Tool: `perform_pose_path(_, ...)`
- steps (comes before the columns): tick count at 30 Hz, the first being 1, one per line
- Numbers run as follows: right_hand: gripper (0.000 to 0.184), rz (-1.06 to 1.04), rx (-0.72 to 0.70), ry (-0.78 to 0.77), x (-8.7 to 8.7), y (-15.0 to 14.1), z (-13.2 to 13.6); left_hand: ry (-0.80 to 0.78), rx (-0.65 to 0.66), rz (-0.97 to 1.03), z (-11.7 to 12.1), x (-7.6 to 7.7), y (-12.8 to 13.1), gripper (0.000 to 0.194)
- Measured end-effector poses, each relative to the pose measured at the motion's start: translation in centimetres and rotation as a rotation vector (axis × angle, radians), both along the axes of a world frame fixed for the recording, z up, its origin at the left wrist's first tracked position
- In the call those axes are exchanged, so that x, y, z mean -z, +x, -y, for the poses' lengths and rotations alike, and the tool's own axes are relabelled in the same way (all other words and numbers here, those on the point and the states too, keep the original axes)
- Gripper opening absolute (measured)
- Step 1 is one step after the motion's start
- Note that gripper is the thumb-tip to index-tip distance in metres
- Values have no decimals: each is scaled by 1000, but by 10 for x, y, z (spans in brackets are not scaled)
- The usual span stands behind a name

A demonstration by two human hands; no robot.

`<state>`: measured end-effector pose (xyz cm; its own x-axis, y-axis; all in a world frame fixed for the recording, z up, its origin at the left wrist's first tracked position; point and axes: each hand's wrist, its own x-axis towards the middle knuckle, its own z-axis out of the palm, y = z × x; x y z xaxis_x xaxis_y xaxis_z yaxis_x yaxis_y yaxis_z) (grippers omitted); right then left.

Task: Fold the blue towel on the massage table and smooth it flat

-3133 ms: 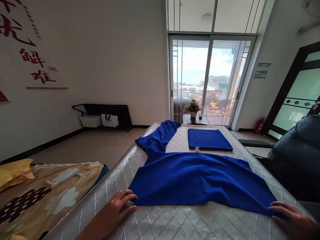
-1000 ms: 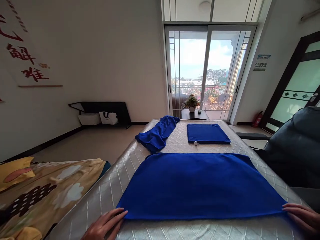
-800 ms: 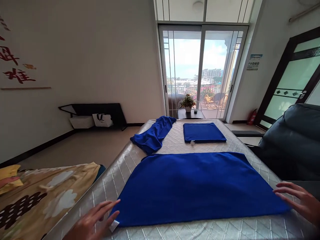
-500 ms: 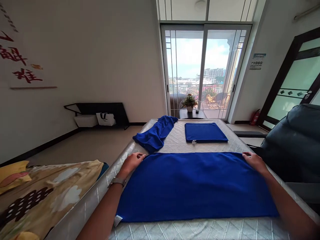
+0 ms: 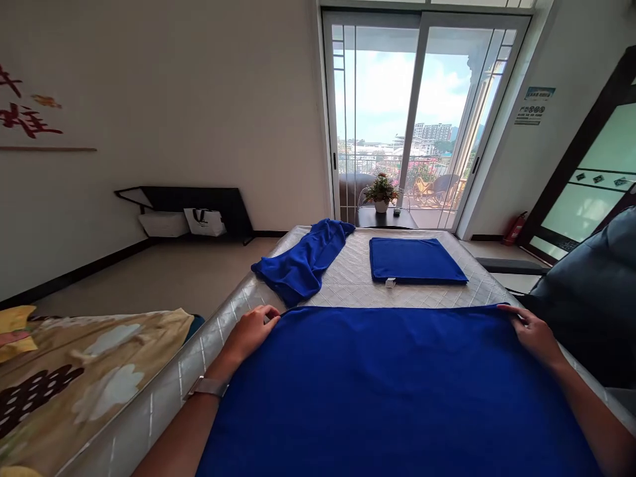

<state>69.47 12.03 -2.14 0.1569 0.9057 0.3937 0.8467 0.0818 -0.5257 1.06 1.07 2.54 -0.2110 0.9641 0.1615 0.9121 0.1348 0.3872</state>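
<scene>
A large blue cloth (image 5: pixel 392 391) lies spread over the mattress (image 5: pixel 342 281) in front of me, its near edge out of view. At its far left corner my left hand (image 5: pixel 253 333) is closed, fingers pinching the edge. On the opposite side my right hand (image 5: pixel 532 331) grips the far right corner between thumb and fingers. Beyond the spread cloth rests a neatly folded blue cloth stack (image 5: pixel 416 260) with a small white tag. Left of that stack, a crumpled blue cloth (image 5: pixel 308 262) lies along the mattress edge, just past my left hand.
A patterned beige blanket (image 5: pixel 99 377) covers a lower surface at left. A dark padded chair (image 5: pixel 591 285) stands close by on the right. Past the mattress are a small table with a potted plant (image 5: pixel 381 192) and a sliding glass door (image 5: pixel 417 119). A black bench (image 5: pixel 199 205) lines the wall.
The view has shifted so the spread cloth fills more of the foreground, and its near edge has left the picture. My right hand now appears farther right; both hands stay at the far corners.
</scene>
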Motion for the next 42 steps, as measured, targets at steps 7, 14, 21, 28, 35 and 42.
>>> perform_pose_path(7, 53, -96, 42, -64, 9, 3, -5, 144, -92, -409, 0, 9, 13, 35)
perform_pose_path(14, 58, 176, -7, -45, 40, 15, -19, 207, -94, -408, 4, 5, 21, 33)
perform_pose_path(21, 52, 281, -89, -40, 40, 4, -14, 88, -103, -110, -1, 16, 8, 37)
perform_pose_path(28, 62, 277, -144, -134, 43, -6, -11, 159, -106, -48, -10, 25, -3, 39)
perform_pose_path(35, 78, 311, -149, -217, 44, -14, -6, 275, -76, -303, -6, 22, 4, 48)
perform_pose_path(42, 81, 361, -85, -290, 44, -20, -1, 84, 46, -217, -5, 36, 16, 60)
